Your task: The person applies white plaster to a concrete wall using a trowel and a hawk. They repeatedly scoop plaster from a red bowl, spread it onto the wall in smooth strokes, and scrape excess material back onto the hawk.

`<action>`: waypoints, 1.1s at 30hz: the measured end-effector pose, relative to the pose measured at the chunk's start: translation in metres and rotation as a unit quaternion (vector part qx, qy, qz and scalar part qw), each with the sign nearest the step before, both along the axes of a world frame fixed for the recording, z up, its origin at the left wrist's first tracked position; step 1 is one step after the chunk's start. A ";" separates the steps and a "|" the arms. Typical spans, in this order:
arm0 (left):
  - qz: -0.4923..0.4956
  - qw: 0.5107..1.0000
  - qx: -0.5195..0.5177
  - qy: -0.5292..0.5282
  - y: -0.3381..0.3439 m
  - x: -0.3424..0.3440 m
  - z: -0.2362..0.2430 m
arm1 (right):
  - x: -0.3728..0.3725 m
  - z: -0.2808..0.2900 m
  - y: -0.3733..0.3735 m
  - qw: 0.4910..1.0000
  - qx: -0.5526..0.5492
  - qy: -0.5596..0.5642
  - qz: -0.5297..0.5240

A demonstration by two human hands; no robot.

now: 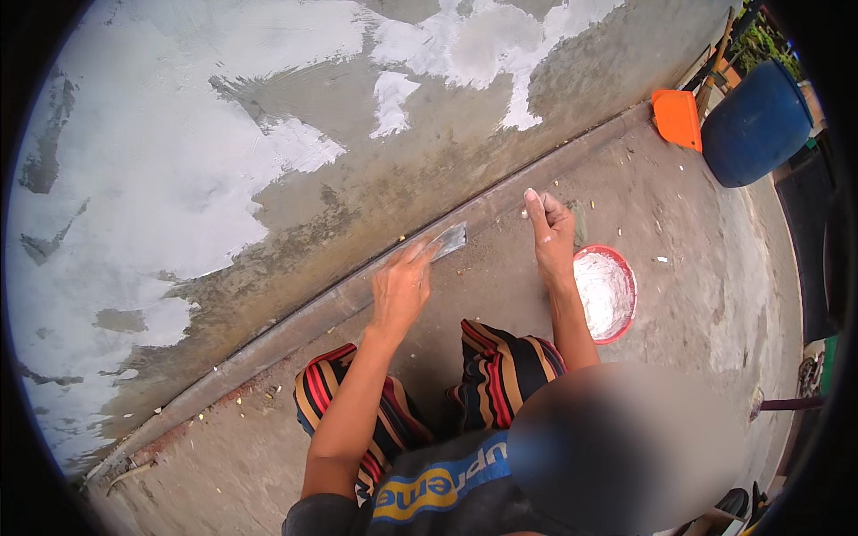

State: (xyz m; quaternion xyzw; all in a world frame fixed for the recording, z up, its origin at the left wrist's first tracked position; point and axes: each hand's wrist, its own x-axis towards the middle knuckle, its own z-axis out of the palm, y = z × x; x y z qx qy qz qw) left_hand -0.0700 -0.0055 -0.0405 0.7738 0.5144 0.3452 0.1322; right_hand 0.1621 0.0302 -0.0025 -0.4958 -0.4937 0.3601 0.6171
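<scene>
My left hand (402, 286) grips a flat metal scraper (451, 239) at the foot of a grey wall (313, 214) patched with white coating. My right hand (552, 228) is raised to its right with thumb and fingers closed, white residue on them; what they hold, if anything, I cannot make out. Just beyond and below that hand, on the concrete floor (679, 295), stands a red-rimmed bowl (606, 295) of white paste, partly hidden by my right forearm.
An orange dustpan (677, 119) and a large blue barrel (755, 121) stand at the back right beside the wall, with a broom handle (715, 67) behind them. A narrow ledge (232, 366) runs along the wall's foot. My knees in striped cloth (492, 375) are near the lower middle.
</scene>
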 end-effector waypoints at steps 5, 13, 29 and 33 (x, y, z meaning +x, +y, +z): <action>0.002 0.978 0.206 0.030 -0.003 0.005 0.009 | 0.006 -0.028 -0.019 0.993 -0.040 -0.111 0.023; -0.025 0.966 0.257 0.002 -0.005 0.014 0.011 | 0.008 -0.012 -0.031 0.965 -0.137 0.026 0.224; -0.055 0.930 -0.241 -0.273 0.002 -0.002 0.022 | 0.021 -0.003 -0.036 0.961 -0.153 -0.094 0.210; -0.067 0.793 -0.444 -0.412 0.002 0.003 0.027 | 0.013 -0.003 -0.037 0.948 -0.154 -0.071 0.269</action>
